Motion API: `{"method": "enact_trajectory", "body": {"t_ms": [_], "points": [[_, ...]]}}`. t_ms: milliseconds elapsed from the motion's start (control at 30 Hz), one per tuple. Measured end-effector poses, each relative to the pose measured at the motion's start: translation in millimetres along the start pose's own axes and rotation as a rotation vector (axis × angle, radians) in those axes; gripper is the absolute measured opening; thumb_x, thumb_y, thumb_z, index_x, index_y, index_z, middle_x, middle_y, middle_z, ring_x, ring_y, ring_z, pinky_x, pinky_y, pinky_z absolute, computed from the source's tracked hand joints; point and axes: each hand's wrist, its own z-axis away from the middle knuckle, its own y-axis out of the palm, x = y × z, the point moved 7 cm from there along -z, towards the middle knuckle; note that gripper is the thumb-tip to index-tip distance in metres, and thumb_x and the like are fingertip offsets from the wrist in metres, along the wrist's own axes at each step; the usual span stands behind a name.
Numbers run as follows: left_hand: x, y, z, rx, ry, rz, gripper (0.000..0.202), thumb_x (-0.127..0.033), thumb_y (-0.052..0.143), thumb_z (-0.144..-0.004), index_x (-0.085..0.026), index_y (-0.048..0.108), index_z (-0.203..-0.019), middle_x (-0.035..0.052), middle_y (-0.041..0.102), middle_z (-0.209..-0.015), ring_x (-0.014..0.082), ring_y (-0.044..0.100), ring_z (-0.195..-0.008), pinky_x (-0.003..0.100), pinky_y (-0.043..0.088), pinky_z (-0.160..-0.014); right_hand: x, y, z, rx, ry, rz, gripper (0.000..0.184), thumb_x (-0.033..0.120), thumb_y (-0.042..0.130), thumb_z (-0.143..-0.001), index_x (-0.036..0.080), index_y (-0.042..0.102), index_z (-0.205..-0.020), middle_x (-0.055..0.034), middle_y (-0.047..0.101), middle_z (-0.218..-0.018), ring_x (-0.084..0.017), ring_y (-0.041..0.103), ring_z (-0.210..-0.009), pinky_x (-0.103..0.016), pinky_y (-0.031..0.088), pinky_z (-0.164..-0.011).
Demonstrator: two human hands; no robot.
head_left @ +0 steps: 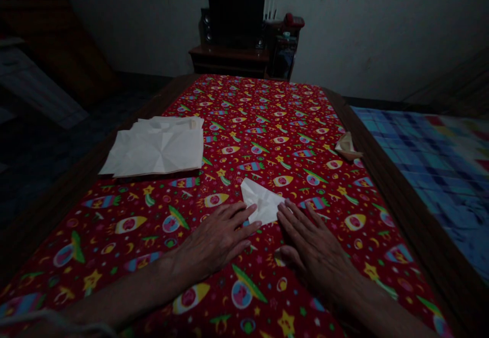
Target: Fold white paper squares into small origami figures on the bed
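Paper (262,203), folded into a pointed white shape, lies on the cloth (267,109) near the table's near middle, pinned at its near edge by two sets of fingertips. Both forearms enter from the bottom of the frame, cut off before the elbows. The left hand (216,236) lies flat, palm down, fingers stretched out and slightly spread, with their tips on the paper's near left side. The right hand (311,246) lies equally flat and open, its fingertips touching the near right corner. Neither hand grips anything, and the paper's near edge is partly covered by the fingers.

Farther off on the left sits a stack (156,149) of creased white sheets; how many cannot be counted. At the far right, beside the table's wooden rim (382,175), lies a small folded scrap (347,147), its shape hard to read. Blue checked fabric (428,160) spreads beyond the rim on the right, blurred and cut off by the frame.

Against the far wall a low cabinet (229,58) carries a dark screen (236,15), a speaker (207,27) and a red object (293,21) too dim to identify. The room at left is lost in shadow.
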Motion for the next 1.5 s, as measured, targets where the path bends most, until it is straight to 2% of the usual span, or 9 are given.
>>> {"method": "enact_trajectory", "body": {"t_ms": [200, 367, 467, 667, 900, 1033, 1167, 1333, 1500], "points": [[2, 4.2, 2, 0.049, -0.058, 0.016, 0.036, -0.025, 0.048, -0.089, -0.022, 0.048, -0.125, 0.0106, 0.037, -0.141, 0.0290, 0.031, -0.132, 0.048, 0.037, -0.105, 26, 11, -22, 0.089, -0.139, -0.171, 0.064, 0.043, 0.041, -0.092, 0.006, 0.025, -0.142, -0.0128, 0.025, -0.148, -0.021, 0.019, -0.138, -0.043, 0.026, -0.112], [6, 4.1, 5, 0.032, -0.044, 0.016, 0.041, -0.026, 0.051, -0.087, -0.025, 0.045, -0.128, 0.0137, 0.024, -0.147, 0.0349, 0.016, -0.138, 0.053, 0.032, -0.107, 22, 18, -20, 0.106, -0.096, -0.221, 0.062, 0.041, 0.039, -0.093, 0.007, 0.024, -0.143, -0.0128, 0.026, -0.148, -0.022, 0.019, -0.138, -0.042, 0.028, -0.111], [9, -0.1, 3, 0.018, -0.031, 0.014, 0.044, -0.029, 0.055, -0.085, -0.026, 0.045, -0.128, 0.0130, 0.024, -0.146, 0.0363, 0.012, -0.138, 0.055, 0.030, -0.107, 20, 18, -19, 0.093, -0.082, -0.241, 0.062, 0.039, 0.040, -0.093, 0.008, 0.024, -0.143, -0.0130, 0.028, -0.147, -0.023, 0.020, -0.137, -0.042, 0.030, -0.111], [11, -4.1, -2, 0.012, -0.038, -0.021, 0.060, -0.033, 0.057, -0.083, -0.026, 0.033, -0.138, 0.0134, 0.026, -0.145, 0.0362, 0.009, -0.139, 0.056, 0.029, -0.107, 14, 18, -19, 0.034, -0.030, -0.244, 0.064, 0.038, 0.044, -0.092, 0.009, 0.022, -0.144, -0.0127, 0.030, -0.146, -0.023, 0.020, -0.137, -0.042, 0.033, -0.109], [14, -3.1, -3, 0.004, -0.045, -0.028, 0.063, -0.036, 0.060, -0.081, -0.029, 0.033, -0.138, 0.0119, 0.016, -0.150, 0.0362, 0.012, -0.138, 0.057, 0.025, -0.107, 9, 16, -17, 0.018, -0.009, -0.179, 0.058, 0.036, 0.045, -0.091, 0.009, 0.031, -0.141, -0.0150, 0.034, -0.144, -0.025, 0.023, -0.136, -0.045, 0.031, -0.109], [15, -5.1, -3, -0.006, -0.037, -0.018, 0.060, -0.037, 0.060, -0.081, -0.030, 0.038, -0.135, 0.0104, 0.012, -0.152, 0.0365, 0.013, -0.138, 0.058, 0.025, -0.107, 0, 16, -6, 0.023, -0.004, -0.132, 0.057, 0.034, 0.045, -0.092, 0.009, 0.029, -0.141, -0.0144, 0.034, -0.144, -0.023, 0.022, -0.137, -0.046, 0.030, -0.109], [16, -4.8, -3, -0.025, -0.040, -0.018, 0.059, -0.039, 0.061, -0.081, -0.033, 0.038, -0.135, 0.0092, 0.006, -0.153, 0.0375, 0.013, -0.138, 0.058, 0.025, -0.107, -13, 16, 8, 0.023, 0.059, -0.080, 0.055, 0.036, 0.043, -0.092, 0.011, 0.032, -0.140, -0.0135, 0.036, -0.143, -0.023, 0.025, -0.136, -0.048, 0.031, -0.108], [16, -3.8, -3, -0.028, -0.034, -0.021, 0.058, -0.039, 0.059, -0.082, -0.033, 0.038, -0.135, 0.0095, 0.010, -0.153, 0.0354, 0.016, -0.138, 0.057, 0.023, -0.108, -17, 13, 11, 0.045, 0.092, -0.018, 0.048, 0.036, 0.041, -0.093, 0.008, 0.044, -0.132, -0.0160, 0.042, -0.139, -0.026, 0.033, -0.132, -0.051, 0.030, -0.107], [16, -6.7, -4, -0.007, -0.039, -0.022, 0.056, -0.042, 0.058, -0.083, -0.033, 0.039, -0.134, 0.0103, 0.011, -0.152, 0.0348, 0.017, -0.138, 0.056, 0.023, -0.108, -17, 9, 7, 0.040, 0.106, 0.018, 0.046, 0.036, 0.043, -0.092, 0.006, 0.049, -0.126, -0.0170, 0.046, -0.136, -0.028, 0.039, -0.128, -0.052, 0.033, -0.105]]}}
